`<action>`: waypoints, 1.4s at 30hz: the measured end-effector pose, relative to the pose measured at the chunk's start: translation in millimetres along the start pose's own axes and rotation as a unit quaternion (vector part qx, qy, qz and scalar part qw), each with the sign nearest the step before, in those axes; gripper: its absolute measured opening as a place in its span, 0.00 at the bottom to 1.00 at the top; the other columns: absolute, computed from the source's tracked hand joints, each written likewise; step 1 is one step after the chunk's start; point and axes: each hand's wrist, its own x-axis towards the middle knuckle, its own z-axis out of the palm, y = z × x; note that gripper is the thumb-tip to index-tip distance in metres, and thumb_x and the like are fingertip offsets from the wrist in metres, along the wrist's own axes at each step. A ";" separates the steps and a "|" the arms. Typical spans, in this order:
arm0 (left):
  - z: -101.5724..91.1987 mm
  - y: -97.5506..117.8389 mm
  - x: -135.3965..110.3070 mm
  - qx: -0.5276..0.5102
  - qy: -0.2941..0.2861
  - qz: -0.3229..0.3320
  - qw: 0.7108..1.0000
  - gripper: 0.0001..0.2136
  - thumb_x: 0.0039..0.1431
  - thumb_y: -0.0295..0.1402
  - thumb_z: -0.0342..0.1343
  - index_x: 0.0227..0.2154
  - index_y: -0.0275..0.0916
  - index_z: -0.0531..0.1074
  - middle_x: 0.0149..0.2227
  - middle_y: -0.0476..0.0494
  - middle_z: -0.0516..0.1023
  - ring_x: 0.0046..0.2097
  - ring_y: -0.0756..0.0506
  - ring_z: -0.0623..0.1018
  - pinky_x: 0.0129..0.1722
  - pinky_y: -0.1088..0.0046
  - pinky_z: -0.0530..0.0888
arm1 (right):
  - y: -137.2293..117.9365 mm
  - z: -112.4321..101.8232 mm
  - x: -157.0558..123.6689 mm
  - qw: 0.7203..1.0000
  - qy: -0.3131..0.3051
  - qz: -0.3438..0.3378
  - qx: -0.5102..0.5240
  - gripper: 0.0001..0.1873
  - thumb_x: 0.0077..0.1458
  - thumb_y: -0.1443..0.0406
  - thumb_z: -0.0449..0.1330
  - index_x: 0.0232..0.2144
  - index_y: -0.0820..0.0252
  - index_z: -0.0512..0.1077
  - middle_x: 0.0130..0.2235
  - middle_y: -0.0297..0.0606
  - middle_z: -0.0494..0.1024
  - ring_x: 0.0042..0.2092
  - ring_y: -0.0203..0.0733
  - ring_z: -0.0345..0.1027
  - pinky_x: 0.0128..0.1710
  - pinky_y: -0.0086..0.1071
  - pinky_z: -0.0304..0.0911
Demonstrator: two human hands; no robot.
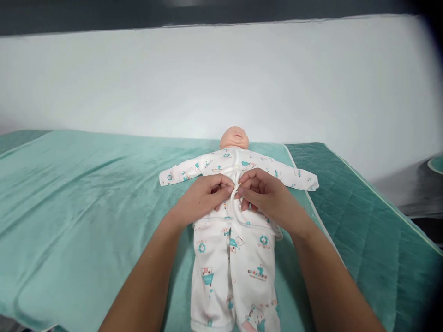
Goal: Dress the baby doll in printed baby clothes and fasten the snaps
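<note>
A baby doll (235,137) lies on its back, its head toward the wall and its arms spread to both sides. It wears a white printed baby top (221,159) and matching printed trousers (254,258). At the middle of the chest, my left hand (212,191) pinches one front edge of the top between thumb and forefinger. Just beside it, my right hand (261,189) pinches the other front edge. The two edges meet between my fingertips and are slightly lifted. Whether a button or snap sits there is hidden by my fingers.
A light green blanket (86,207) with soft creases lies under the doll. On the right, a darker green quilted cover (363,221) shows beneath it. Behind the bed rises a white wall (221,78). A dark object (420,184) stands at the right edge.
</note>
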 end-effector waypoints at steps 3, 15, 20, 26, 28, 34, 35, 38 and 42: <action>0.8 0.0 0.1 -0.011 0.002 0.004 1.000 0.10 0.62 0.41 0.53 0.36 0.40 0.72 0.27 0.52 0.69 0.25 0.53 0.68 0.25 0.77 0.63 | -0.1 0.5 -0.3 1.000 0.002 0.000 -0.002 0.09 0.55 0.64 0.59 0.39 0.56 0.68 0.31 0.32 0.79 0.28 0.34 0.71 0.25 0.26 0.59; 3.1 -4.0 3.2 -0.037 0.051 0.026 0.998 0.10 0.61 0.41 0.54 0.37 0.40 0.72 0.30 0.51 0.72 0.25 0.54 0.71 0.25 0.77 0.66 | 0.3 1.2 -0.9 1.000 0.009 0.000 0.008 0.06 0.56 0.64 0.58 0.39 0.56 0.68 0.32 0.32 0.79 0.27 0.32 0.71 0.24 0.25 0.59; 1.7 -4.1 2.1 -0.021 0.046 0.023 0.998 0.11 0.62 0.41 0.53 0.36 0.40 0.73 0.28 0.51 0.73 0.26 0.54 0.71 0.26 0.76 0.66 | 1.6 1.8 -0.2 1.000 0.015 -0.009 0.013 0.06 0.56 0.64 0.59 0.38 0.56 0.68 0.32 0.32 0.78 0.26 0.32 0.70 0.24 0.26 0.59; 3.2 -5.5 2.2 -0.027 0.041 0.031 0.998 0.07 0.62 0.36 0.54 0.38 0.41 0.74 0.35 0.50 0.75 0.27 0.54 0.71 0.27 0.76 0.66 | 0.3 1.9 -1.0 1.000 0.016 -0.007 0.011 0.06 0.56 0.65 0.59 0.37 0.56 0.69 0.32 0.32 0.79 0.26 0.32 0.70 0.23 0.26 0.58; 3.9 -5.6 2.5 -0.034 0.037 0.035 0.998 0.05 0.60 0.34 0.55 0.36 0.40 0.74 0.38 0.49 0.75 0.28 0.54 0.71 0.29 0.75 0.67 | -0.2 2.3 -1.0 1.000 0.018 -0.008 0.009 0.06 0.55 0.65 0.59 0.38 0.56 0.69 0.32 0.33 0.79 0.26 0.32 0.70 0.24 0.26 0.59; 3.1 -4.8 2.2 -0.082 0.023 0.010 0.996 0.06 0.60 0.35 0.56 0.34 0.38 0.74 0.28 0.51 0.72 0.28 0.53 0.71 0.29 0.76 0.66 | 0.0 3.2 -0.8 1.000 0.022 -0.006 0.004 0.06 0.56 0.64 0.59 0.37 0.56 0.69 0.31 0.32 0.78 0.26 0.32 0.70 0.23 0.26 0.58; 2.9 -4.5 2.0 -0.089 0.019 0.007 0.996 0.07 0.60 0.36 0.56 0.34 0.38 0.74 0.27 0.51 0.72 0.28 0.53 0.71 0.29 0.77 0.66 | 0.1 3.0 -0.9 1.000 0.021 -0.007 0.005 0.06 0.56 0.64 0.59 0.37 0.56 0.69 0.31 0.32 0.78 0.26 0.32 0.70 0.23 0.26 0.58; 3.0 -3.6 2.0 -0.107 0.017 0.005 0.994 0.08 0.60 0.37 0.57 0.34 0.38 0.75 0.25 0.51 0.71 0.27 0.54 0.70 0.26 0.78 0.63 | -0.2 1.8 -1.0 1.000 0.017 -0.014 0.012 0.05 0.57 0.65 0.59 0.38 0.56 0.69 0.29 0.31 0.77 0.26 0.32 0.70 0.22 0.25 0.57; 4.3 -3.2 2.4 -0.144 0.030 0.012 0.989 0.08 0.58 0.37 0.60 0.35 0.38 0.75 0.28 0.50 0.74 0.27 0.54 0.71 0.26 0.78 0.65 | 0.0 0.1 -0.7 1.000 0.010 -0.018 0.014 0.04 0.58 0.64 0.59 0.37 0.56 0.68 0.28 0.30 0.77 0.25 0.31 0.69 0.22 0.24 0.56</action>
